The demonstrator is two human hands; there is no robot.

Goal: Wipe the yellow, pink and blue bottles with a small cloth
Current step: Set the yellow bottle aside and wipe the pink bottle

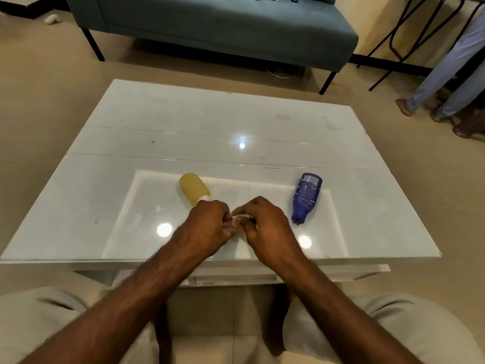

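Observation:
The yellow bottle (pixel 194 189) lies on its side on the white table (pixel 210 122), its white cap end touching my left hand (pixel 207 229). To the right, apart from my hands, the blue bottle (pixel 305 197) lies with its cap toward me. My hands meet over the table's near middle. The left hand is a closed fist around a pale pink object, apparently the pink bottle (pixel 235 220), which is mostly hidden. My right hand (pixel 265 227) pinches a small white cloth (pixel 240 213) against it; only a sliver of cloth shows.
The table's front edge (pixel 223 261) is just behind my wrists, with my knees below it. A teal sofa (pixel 210 24) stands beyond the table. A person's legs (pixel 446 74) and dark stool frames are at the far right.

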